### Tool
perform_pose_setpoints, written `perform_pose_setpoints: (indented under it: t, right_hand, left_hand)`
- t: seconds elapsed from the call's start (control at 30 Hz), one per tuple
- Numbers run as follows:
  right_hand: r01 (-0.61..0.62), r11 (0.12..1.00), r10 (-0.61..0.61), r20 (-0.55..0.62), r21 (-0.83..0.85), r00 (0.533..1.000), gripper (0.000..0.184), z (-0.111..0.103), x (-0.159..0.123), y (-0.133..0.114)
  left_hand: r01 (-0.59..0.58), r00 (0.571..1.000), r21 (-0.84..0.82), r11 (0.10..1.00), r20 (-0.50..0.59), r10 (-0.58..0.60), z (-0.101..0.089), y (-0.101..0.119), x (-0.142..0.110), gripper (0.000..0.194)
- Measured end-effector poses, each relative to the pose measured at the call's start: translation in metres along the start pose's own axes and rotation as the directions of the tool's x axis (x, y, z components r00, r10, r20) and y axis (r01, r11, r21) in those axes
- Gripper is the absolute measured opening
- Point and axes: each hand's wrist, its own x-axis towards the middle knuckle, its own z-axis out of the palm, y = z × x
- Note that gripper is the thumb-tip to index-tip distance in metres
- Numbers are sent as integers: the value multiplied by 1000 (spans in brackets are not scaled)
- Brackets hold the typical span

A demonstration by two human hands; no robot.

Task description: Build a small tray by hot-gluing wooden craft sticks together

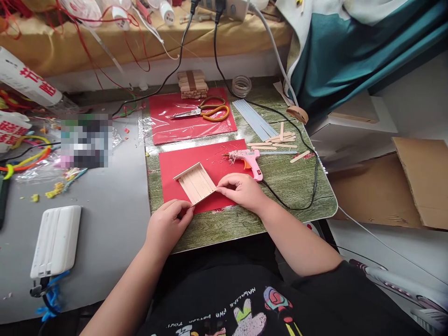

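A small panel of popsicle sticks lies on a red sheet. One stick stands on edge along its far side, and another runs along the side nearest me. My left hand pinches the left end of that near stick. At its right end, the thumb and fingers of my right hand are closed on the same stick. Just beyond my right hand, a pink hot glue gun rests on its side with glue strands around its nozzle.
Scissors lie on a wrapped red pack, with bundled sticks behind. Glue sticks, loose popsicle sticks and a clear round container are at right. The glue gun's black cord loops there. A white power bank sits left.
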Motion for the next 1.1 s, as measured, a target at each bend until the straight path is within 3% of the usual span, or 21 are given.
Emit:
perform_pose_setpoints:
  t: [0.27, 0.73, 1.1]
  right_hand:
    - [1, 1000, -1, 20, -7, 1000, 5, 0, 1, 2]
    - [59, 995, -52, 85, -82, 995, 10, -5, 0, -2]
    - [100, 986, -91, 77, -134, 993, 12, 0, 1, 1]
  left_hand:
    - [62, 998, -34, 998, 29, -61, -1, 0, 1, 15]
    - [24, 1000, -18, 1000, -8, -24, 2, 0, -1, 13]
    - [32, 999, 0, 1000, 34, -32, 0, -1, 2, 18]
